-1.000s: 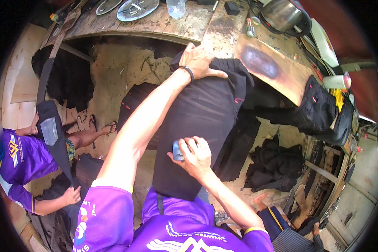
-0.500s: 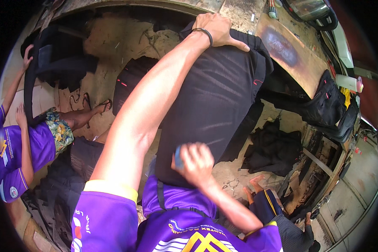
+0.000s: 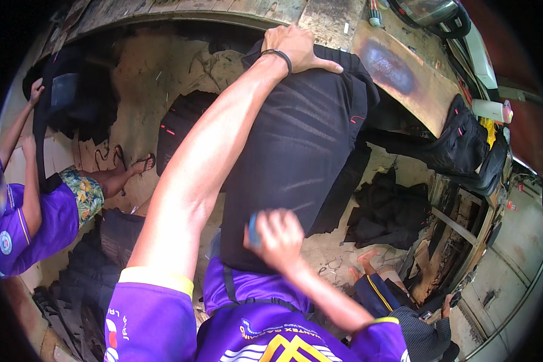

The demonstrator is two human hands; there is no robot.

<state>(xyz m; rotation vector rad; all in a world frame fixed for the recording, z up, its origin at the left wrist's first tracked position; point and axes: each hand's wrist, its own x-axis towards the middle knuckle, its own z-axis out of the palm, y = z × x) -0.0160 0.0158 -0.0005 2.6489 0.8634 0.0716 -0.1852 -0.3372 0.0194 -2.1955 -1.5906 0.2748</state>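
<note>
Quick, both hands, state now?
Left hand: open, thumb spread, resting on the far end of the black garment.
Right hand: closed, holding a blue block at the garment's near end.

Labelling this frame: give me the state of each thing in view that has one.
Left hand: thumb spread, on the garment's far end
Right hand: closed, motion-blurred
Blue block: gripped, partly hidden by fingers
Black garment: laid out lengthwise, pale streaks across it
Wristband: worn on the left wrist
Wooden board: darkly stained
Cloth pile: crumpled, on the floor
Kettle: cut off by frame, lid unseen
</note>
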